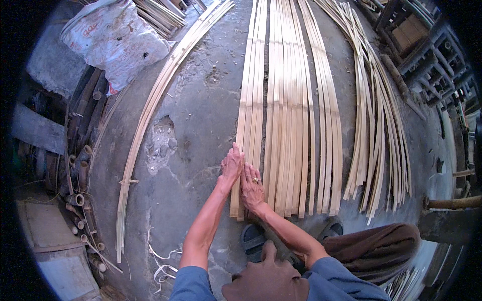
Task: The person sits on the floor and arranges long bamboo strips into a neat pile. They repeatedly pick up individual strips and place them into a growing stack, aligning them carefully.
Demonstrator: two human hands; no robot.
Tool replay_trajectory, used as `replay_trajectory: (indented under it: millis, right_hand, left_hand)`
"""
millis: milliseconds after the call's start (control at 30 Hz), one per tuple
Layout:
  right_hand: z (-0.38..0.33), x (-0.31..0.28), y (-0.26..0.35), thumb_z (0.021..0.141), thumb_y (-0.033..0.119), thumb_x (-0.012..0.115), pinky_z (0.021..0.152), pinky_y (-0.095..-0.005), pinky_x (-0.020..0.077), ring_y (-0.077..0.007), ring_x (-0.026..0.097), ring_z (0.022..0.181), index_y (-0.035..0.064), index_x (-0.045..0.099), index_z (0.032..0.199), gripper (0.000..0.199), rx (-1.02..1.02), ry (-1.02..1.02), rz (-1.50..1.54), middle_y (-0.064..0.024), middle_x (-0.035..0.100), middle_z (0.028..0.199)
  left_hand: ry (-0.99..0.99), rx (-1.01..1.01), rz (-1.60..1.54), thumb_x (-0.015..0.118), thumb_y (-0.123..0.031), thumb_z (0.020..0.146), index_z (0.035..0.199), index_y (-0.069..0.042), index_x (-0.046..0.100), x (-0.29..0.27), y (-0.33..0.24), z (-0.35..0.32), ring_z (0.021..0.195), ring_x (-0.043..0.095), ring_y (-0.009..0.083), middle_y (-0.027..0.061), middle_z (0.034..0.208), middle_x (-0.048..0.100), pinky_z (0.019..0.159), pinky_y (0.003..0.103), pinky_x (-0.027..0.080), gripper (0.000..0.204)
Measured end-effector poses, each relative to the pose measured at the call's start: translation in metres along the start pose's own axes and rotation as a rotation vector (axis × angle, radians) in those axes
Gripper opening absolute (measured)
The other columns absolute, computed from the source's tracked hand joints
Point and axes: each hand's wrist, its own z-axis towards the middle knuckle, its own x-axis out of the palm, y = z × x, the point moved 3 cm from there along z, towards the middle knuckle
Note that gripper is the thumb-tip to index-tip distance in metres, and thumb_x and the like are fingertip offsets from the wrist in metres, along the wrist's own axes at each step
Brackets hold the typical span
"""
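Long, flat, pale bamboo strips (286,110) lie side by side on the floor in front of me, in groups with narrow gaps between. My left hand (232,164) is at the left edge of the leftmost group (252,85), its index finger stretched along the outermost strip and the other fingers bent; it appears to pinch that strip's edge. Just right of it, my right hand (252,186) rests flat on the same group with fingers stretched forward and a ring on one finger. A narrower group (325,110) lies further right.
A loose, overlapping pile of strips (376,125) fans out at the right. On the left lies a thin tied bundle (145,115). Bamboo tubes (83,165), a white sack (118,40) and stacked wooden frames (437,60) line the sides. The concrete floor (201,115) has a broken patch.
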Motion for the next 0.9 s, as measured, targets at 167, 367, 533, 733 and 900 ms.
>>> replay_trajectory:
  millis: [167,367,533,733,900]
  right_hand:
    - [-0.008,0.002,0.0,0.088,0.011,0.047,0.122,-0.0461,0.0134,-0.0342,0.024,0.148,-0.0062,0.027,0.151,0.069,0.012,0.022,-0.002,-0.0222,0.024,0.159]
    - [-0.003,0.001,0.0,0.09,0.01,0.043,0.123,-0.0439,0.0128,-0.0313,0.023,0.149,-0.0045,0.024,0.152,0.067,0.079,0.074,-0.052,-0.0196,0.026,0.158]
    - [0.002,0.003,-0.005,0.09,0.01,0.043,0.122,-0.0438,0.0144,-0.0315,0.024,0.148,-0.0034,0.026,0.152,0.066,0.105,-0.002,-0.07,-0.0193,0.027,0.158]
    - [-0.005,-0.008,0.003,0.09,0.013,0.046,0.121,-0.0457,0.0158,-0.032,0.024,0.148,-0.004,0.028,0.151,0.066,0.083,0.048,-0.076,-0.0205,0.026,0.159]
    - [0.008,-0.019,-0.013,0.09,0.014,0.049,0.119,-0.0486,0.0204,-0.0352,0.028,0.145,0.0,0.039,0.146,0.058,0.03,0.149,0.09,-0.0233,0.03,0.155]
  left_hand:
    - [0.03,-0.017,0.031,0.052,-0.028,0.098,0.141,0.008,0.036,0.005,-0.002,-0.007,0.098,0.064,0.044,0.0253,0.109,0.061,0.08,0.053,0.054,0.058]
    - [0.049,0.007,0.01,0.051,-0.03,0.099,0.142,0.008,0.034,0.009,-0.002,0.005,0.097,0.065,0.0431,0.0249,0.11,0.061,0.081,0.053,0.054,0.059]
    - [0.063,0.037,0.022,0.051,-0.031,0.099,0.14,0.009,0.036,0.011,-0.009,0.014,0.096,0.066,0.0419,0.0247,0.108,0.061,0.081,0.053,0.054,0.059]
    - [0.067,0.032,0.058,0.054,-0.03,0.098,0.14,0.009,0.036,0.016,-0.001,0.006,0.092,0.067,0.0429,0.0251,0.106,0.063,0.077,0.051,0.056,0.06]
    - [-0.022,0.053,-0.012,0.058,-0.031,0.096,0.141,0.007,0.037,0.006,0.0,0.005,0.094,0.066,0.0446,0.0266,0.107,0.063,0.077,0.052,0.055,0.063]
